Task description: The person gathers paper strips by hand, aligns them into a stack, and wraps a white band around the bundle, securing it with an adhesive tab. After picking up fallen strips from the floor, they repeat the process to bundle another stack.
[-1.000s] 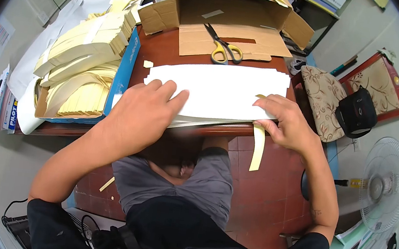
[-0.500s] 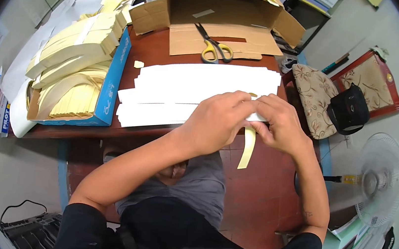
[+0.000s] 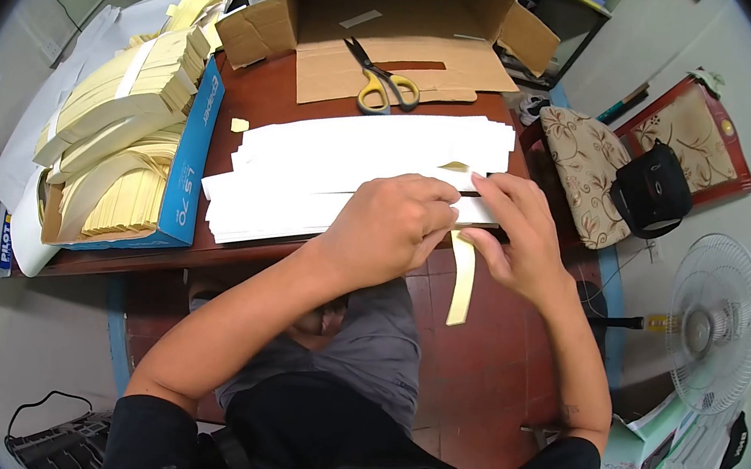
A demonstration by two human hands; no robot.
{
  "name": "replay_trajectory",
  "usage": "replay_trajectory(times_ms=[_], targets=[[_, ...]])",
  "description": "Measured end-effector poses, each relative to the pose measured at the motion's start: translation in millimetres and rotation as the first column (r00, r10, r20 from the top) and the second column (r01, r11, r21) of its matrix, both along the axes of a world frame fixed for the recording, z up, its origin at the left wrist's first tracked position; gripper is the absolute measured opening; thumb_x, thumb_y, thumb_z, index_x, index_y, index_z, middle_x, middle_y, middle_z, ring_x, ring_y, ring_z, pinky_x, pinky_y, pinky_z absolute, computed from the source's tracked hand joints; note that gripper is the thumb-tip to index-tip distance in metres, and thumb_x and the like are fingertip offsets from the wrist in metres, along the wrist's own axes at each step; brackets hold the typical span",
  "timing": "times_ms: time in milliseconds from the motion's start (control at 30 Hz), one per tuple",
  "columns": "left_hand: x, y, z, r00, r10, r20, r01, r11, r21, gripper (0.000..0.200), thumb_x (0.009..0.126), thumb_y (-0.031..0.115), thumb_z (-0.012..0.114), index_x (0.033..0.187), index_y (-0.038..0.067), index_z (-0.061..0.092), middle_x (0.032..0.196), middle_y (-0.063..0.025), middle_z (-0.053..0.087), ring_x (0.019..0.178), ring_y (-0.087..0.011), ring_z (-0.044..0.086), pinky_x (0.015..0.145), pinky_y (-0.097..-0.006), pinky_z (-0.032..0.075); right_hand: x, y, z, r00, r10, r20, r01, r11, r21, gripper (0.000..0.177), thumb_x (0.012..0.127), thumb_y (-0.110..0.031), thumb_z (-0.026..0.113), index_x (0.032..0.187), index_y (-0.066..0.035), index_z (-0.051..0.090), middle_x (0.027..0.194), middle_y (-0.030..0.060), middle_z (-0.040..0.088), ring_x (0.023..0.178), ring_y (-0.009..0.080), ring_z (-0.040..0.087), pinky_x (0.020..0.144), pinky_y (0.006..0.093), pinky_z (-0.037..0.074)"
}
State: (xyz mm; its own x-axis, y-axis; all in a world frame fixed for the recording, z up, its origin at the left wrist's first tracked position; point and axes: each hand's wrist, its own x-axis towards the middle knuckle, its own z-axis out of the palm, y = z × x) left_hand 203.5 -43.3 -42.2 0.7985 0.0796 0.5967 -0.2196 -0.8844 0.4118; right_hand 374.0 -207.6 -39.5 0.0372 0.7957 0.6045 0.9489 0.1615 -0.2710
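Long white paper strips (image 3: pixel 310 159) lie stacked and fanned across the desk in front of me. My left hand (image 3: pixel 396 218) is closed, its curled fingers gripping the white strips near their right end. From under these strips a narrow yellow paper strip (image 3: pixel 461 283) hangs past the desk's front edge. A short yellow piece (image 3: pixel 454 165) shows on top, just beyond my fingers. My right hand (image 3: pixel 522 238) is open around the end of the white strips, thumb by the yellow strip and index fingertip on the paper.
Scissors (image 3: pixel 377 85) with yellow-black handles rest on the flap of an open cardboard box (image 3: pixel 393 12). Left of the stack, a blue box (image 3: pixel 190 160) holds bundled yellow strips (image 3: pixel 127 78). A chair (image 3: pixel 589 172) with a black bag (image 3: pixel 651 189) and a fan (image 3: pixel 717 319) stand at right.
My right hand has loosened from a pinch, its thumb and index finger now apart. My left hand has shifted slightly left, and more of the white strips' end shows between the hands.
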Motion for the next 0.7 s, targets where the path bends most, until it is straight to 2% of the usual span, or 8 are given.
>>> replay_trajectory(times_ms=[33,133,167,233,333,367,400,700], targets=[[0,0,0,1.000,-0.001,0.002,0.001,1.000,0.004,0.009,0.087,0.009,0.079,0.095,0.004,0.078,0.110,-0.0105,0.077,0.094,-0.0301,0.075,0.079,-0.0388,0.061,-3,-6,-2,1.000,-0.021,-0.010,0.022,0.998,0.065,0.046,0.081,-0.013,0.082,0.125,-0.004,0.069,0.112,0.0112,0.064,0.099,0.0315,0.061,0.085,0.0414,0.047],[0,0,2,1.000,0.010,-0.016,-0.010,1.000,0.010,0.009,0.087,0.011,0.079,0.093,0.004,0.077,0.108,-0.0097,0.077,0.095,-0.0297,0.075,0.080,-0.0388,0.061,0,-30,-29,0.986,-0.056,0.157,0.028,0.984,0.176,0.049,0.076,-0.006,0.081,0.124,-0.006,0.070,0.113,0.0112,0.063,0.098,0.0313,0.061,0.085,0.0414,0.046],[1,-1,1,1.000,0.014,-0.017,-0.014,1.000,0.015,0.009,0.087,0.010,0.079,0.093,0.004,0.077,0.108,-0.0099,0.077,0.095,-0.0298,0.075,0.080,-0.0389,0.061,-2,-35,-37,0.979,-0.078,0.187,0.045,0.984,0.174,0.055,0.070,-0.004,0.081,0.124,-0.009,0.071,0.113,0.0093,0.063,0.097,0.0285,0.062,0.084,0.0412,0.046],[2,-2,0,1.000,0.021,-0.019,-0.020,0.999,0.027,0.009,0.086,0.010,0.080,0.092,0.004,0.076,0.108,-0.0102,0.077,0.095,-0.0298,0.075,0.080,-0.0391,0.061,-10,-33,-48,0.978,-0.093,0.189,0.052,0.976,0.213,0.058,0.067,-0.005,0.081,0.124,-0.011,0.072,0.114,0.0079,0.062,0.096,0.0263,0.061,0.082,0.0410,0.046],[1,-3,2,0.997,0.034,-0.068,-0.032,0.999,0.039,0.010,0.085,0.009,0.081,0.092,0.004,0.076,0.108,-0.0106,0.077,0.094,-0.0301,0.075,0.078,-0.0391,0.061,-13,-28,-60,0.971,-0.096,0.219,0.032,0.960,0.279,0.046,0.069,-0.007,0.081,0.115,-0.011,0.077,0.110,0.0028,0.065,0.090,0.0229,0.059,0.079,0.0392,0.045],[1,-3,0,0.999,0.034,-0.038,-0.032,0.999,0.041,0.010,0.085,0.009,0.081,0.092,0.004,0.075,0.108,-0.0109,0.077,0.094,-0.0303,0.076,0.078,-0.0390,0.061,-15,-25,-62,0.970,-0.083,0.230,0.012,0.955,0.295,0.043,0.070,-0.007,0.081,0.113,-0.011,0.078,0.109,0.0019,0.066,0.089,0.0225,0.058,0.079,0.0388,0.045],[1,-4,-2,0.999,0.034,-0.008,-0.034,0.999,0.043,0.011,0.085,0.008,0.081,0.093,0.003,0.075,0.107,-0.0111,0.077,0.093,-0.0305,0.076,0.077,-0.0389,0.061,-22,-21,-57,0.976,-0.091,0.199,0.025,0.949,0.314,0.033,0.072,-0.010,0.083,0.104,-0.007,0.081,0.100,0.0023,0.067,0.084,0.0222,0.057,0.075,0.0380,0.044],[5,-11,-7,0.997,0.040,0.059,-0.043,0.998,0.047,0.012,0.085,0.007,0.081,0.093,0.002,0.075,0.106,-0.0119,0.076,0.092,-0.0301,0.075,0.076,-0.0381,0.061,-33,-18,-42,0.977,-0.058,0.205,-0.012,0.945,0.326,0.030,0.067,-0.006,0.078,0.096,-0.001,0.079,0.093,0.0011,0.069,0.080,0.0206,0.057,0.072,0.0390,0.045]])
